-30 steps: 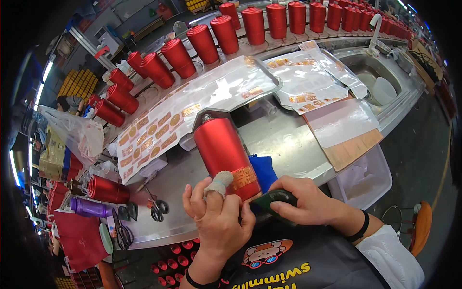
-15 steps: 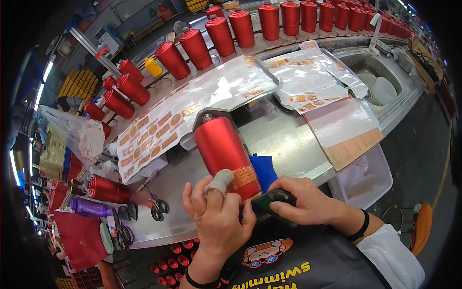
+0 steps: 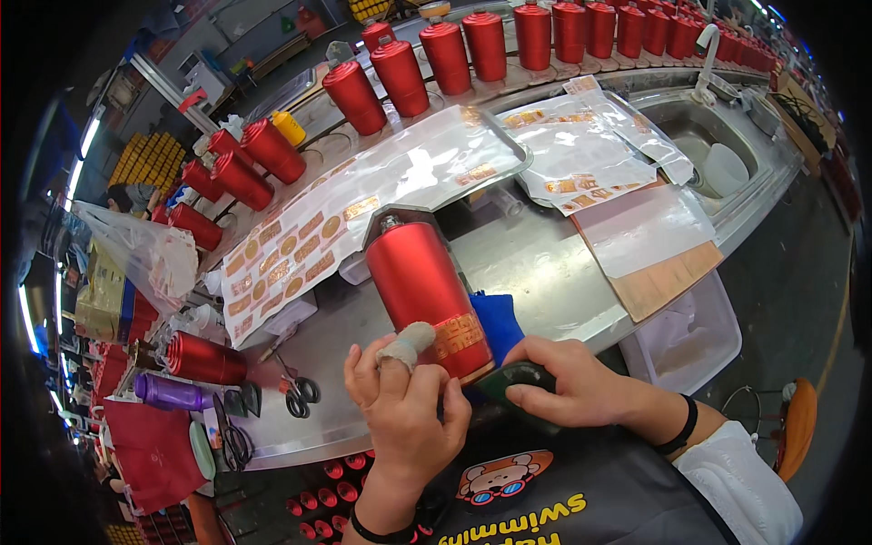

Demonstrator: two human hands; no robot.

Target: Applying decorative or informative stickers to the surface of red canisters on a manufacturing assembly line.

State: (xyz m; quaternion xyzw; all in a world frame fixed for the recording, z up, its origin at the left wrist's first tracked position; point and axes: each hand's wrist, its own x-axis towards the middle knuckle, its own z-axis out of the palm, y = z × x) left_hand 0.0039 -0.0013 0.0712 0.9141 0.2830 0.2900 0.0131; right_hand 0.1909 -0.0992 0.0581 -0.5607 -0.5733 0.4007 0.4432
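A red metallic bottle (image 3: 413, 277) lies tilted on the steel bench, its neck pointing away from me. Around its lower end runs a gold patterned decal (image 3: 460, 338). My left hand (image 3: 409, 409) is beside that end, fingers apart. One of its fingers wears a pale cloth finger cover (image 3: 406, 345) and rests against the bottle by the decal, while the thumb is close to the base. In my right hand (image 3: 577, 381) is a smooth dark green scraper (image 3: 522, 386), its tip beside the bottle's base. A blue cloth (image 3: 497, 320) lies just right of the bottle.
Decal sheets (image 3: 300, 241) cover a tray beyond the bottle. Red bottles (image 3: 445, 59) line a conveyor behind. At right are a wooden board (image 3: 668, 277), a sink (image 3: 699, 136) and a white bin (image 3: 686, 345). Scissors (image 3: 298, 395) and a purple bottle (image 3: 168, 391) lie at left.
My covered finger has shifted slightly left on the bottle, off the decal's left part. The scraper has barely moved. Behind, the red bottles on the conveyor have travelled right.
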